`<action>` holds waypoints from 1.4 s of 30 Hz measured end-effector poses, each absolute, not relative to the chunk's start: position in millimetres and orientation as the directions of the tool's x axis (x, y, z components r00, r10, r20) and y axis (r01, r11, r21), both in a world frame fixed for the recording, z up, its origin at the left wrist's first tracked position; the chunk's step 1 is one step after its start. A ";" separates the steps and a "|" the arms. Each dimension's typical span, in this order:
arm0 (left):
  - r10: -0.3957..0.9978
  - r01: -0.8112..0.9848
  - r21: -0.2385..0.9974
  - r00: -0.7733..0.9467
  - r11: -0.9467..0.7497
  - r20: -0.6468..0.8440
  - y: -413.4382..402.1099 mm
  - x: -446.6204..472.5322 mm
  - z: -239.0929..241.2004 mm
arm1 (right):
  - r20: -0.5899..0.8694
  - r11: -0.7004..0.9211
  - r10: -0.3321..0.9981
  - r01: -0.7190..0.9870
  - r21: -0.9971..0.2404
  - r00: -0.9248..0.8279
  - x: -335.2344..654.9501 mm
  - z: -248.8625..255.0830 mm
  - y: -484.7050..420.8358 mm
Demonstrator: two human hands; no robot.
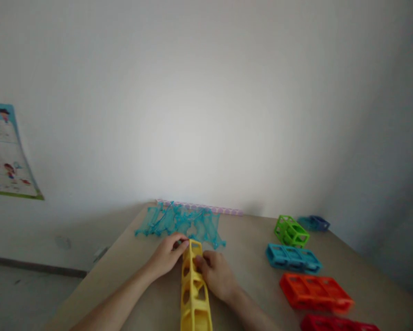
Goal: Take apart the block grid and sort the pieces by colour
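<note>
A long yellow open-frame plastic block piece (pixel 194 294) points away from me down the middle of the table, its near end cut off by the lower edge of the view. My left hand (pixel 169 252) grips its far end from the left, thumb and fingers closed at the corner. On the other side, my right hand (pixel 217 273) is closed on the piece a little nearer to me, with fingertips partly inside an opening. Just beyond the far end lies a crumpled turquoise mesh net (pixel 182 220).
To the right stand several open-frame pieces: green (pixel 291 231), blue (pixel 292 258), orange-red (pixel 315 293), red (pixel 337 323) and dark blue (pixel 319 223). A purple patterned strip (pixel 206 208) runs along the wall behind the net. At left hangs a poster (pixel 9 156).
</note>
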State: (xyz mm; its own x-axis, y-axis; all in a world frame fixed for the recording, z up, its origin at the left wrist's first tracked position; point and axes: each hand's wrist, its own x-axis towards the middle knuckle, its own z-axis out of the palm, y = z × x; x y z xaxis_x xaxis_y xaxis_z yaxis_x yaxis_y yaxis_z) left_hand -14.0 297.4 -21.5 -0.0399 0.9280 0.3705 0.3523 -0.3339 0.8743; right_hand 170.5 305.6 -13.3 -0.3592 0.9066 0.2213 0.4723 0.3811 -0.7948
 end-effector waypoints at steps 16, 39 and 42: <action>0.987 -0.008 0.987 -0.009 -0.158 0.158 288.7 -5.5 -15.6 | 0.091 0.092 0.833 -0.026 -0.995 -0.545 178.0 -7.0 287.5; 0.980 -0.459 0.875 0.184 0.152 -0.073 290.6 -5.1 -12.2 | 0.186 0.067 0.906 -0.306 -0.950 -0.381 172.2 -7.5 288.9; 0.959 -0.472 0.857 0.271 0.209 -0.085 288.4 -5.4 -8.0 | 0.223 0.158 0.920 -0.217 -0.963 -0.322 171.2 -10.4 289.3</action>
State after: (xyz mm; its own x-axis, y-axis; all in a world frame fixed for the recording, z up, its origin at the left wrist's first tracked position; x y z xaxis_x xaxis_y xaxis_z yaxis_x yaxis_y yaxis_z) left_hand -5.4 288.4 -8.0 0.2711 0.9588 -0.0846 -0.4719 0.2090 0.8565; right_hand 171.2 289.3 -10.4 -0.3220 0.9201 0.2231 -0.2171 0.1577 -0.9633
